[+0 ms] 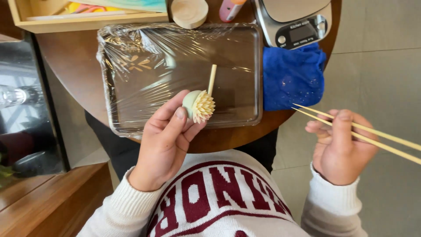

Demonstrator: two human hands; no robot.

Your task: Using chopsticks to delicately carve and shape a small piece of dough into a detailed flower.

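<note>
Flower ball [198, 105] pinched in left hand [164, 140] over the tray [245, 118], petals facing right; right hand [342, 147] off the tray's right, gripping two sticks [377, 138] angled toward it.

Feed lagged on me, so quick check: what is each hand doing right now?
Left hand: closed on a small pale green dough ball with cream spiky petals.
Right hand: closed on two thin wooden sticks.
</note>
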